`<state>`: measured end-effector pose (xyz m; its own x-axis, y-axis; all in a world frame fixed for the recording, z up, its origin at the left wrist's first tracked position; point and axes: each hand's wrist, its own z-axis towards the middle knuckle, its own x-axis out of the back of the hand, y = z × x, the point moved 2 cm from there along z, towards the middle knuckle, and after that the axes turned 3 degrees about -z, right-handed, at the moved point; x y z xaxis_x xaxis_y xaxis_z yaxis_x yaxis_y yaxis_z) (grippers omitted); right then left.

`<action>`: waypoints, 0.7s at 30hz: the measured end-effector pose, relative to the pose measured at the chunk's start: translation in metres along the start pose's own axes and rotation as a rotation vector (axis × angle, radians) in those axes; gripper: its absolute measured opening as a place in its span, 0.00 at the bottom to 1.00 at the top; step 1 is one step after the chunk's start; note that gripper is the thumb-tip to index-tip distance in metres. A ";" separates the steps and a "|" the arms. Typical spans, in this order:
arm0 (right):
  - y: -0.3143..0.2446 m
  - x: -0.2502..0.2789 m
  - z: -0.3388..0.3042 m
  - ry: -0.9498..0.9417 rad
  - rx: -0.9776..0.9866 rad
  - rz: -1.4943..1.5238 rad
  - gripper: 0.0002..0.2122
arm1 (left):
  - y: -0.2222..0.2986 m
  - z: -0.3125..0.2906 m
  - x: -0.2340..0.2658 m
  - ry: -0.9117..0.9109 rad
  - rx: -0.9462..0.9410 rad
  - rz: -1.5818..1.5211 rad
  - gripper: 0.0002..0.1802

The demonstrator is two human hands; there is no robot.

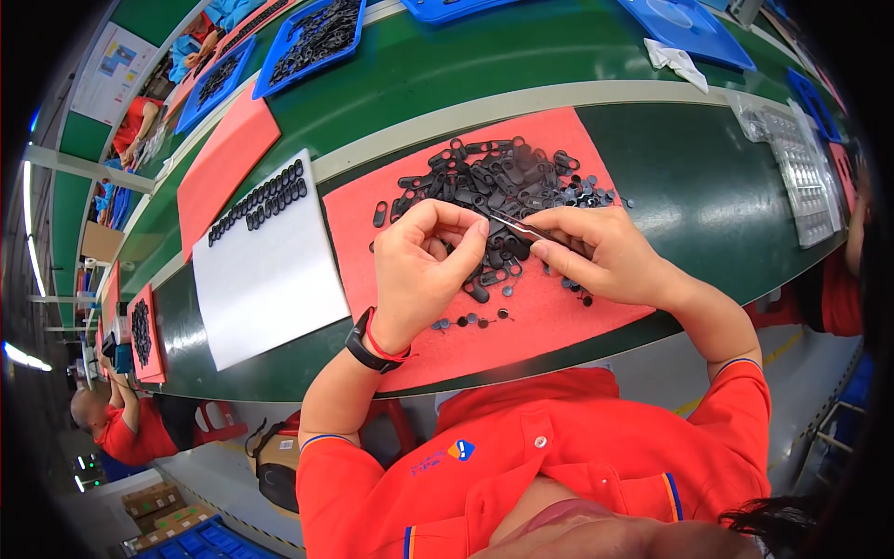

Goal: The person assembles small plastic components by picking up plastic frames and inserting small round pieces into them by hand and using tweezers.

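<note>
My left hand (421, 265) is closed in a pinch above the pink mat (549, 335); what its fingertips hold is too small and covered to make out. My right hand (610, 253) grips a pair of metal tweezers (523, 226), whose tips point left and meet the left fingertips. Beneath and beyond both hands spreads a heap of black oblong plastic parts (480, 177), each with a hole at one end. Small dark round discs (589, 196) lie at the heap's right side. A few more discs (472, 319) are scattered nearer me.
On the left, a white foam sheet (265, 298) carries rows of black parts (270, 198), beside another pink sheet (223, 168). Blue trays (312, 42) stand across the green bench. Clear plastic blister trays (803, 172) lie at right. Other people (140, 429) sit along the bench.
</note>
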<state>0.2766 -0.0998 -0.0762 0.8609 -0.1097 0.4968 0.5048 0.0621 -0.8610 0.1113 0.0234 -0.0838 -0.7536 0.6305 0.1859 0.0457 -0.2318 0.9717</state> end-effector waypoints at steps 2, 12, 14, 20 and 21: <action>0.001 -0.001 0.000 0.017 -0.019 0.004 0.12 | 0.011 -0.002 -0.002 0.028 -0.083 0.133 0.04; -0.011 -0.002 0.000 -0.066 -0.412 0.665 0.08 | 0.015 -0.008 -0.007 0.137 -0.774 0.529 0.09; 0.009 -0.005 0.002 -0.182 -0.429 0.829 0.10 | 0.015 -0.008 -0.007 0.149 -0.829 0.533 0.10; 0.006 -0.009 -0.002 0.307 0.388 -0.210 0.07 | 0.014 -0.006 -0.011 0.139 -0.846 0.531 0.10; 0.005 -0.009 -0.004 0.308 0.389 -0.210 0.07 | 0.016 -0.007 -0.012 0.139 -0.833 0.531 0.10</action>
<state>0.2708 -0.1024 -0.0851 0.7095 -0.4421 0.5488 0.7011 0.3637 -0.6133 0.1160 0.0068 -0.0720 -0.8413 0.2148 0.4961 -0.0357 -0.9378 0.3454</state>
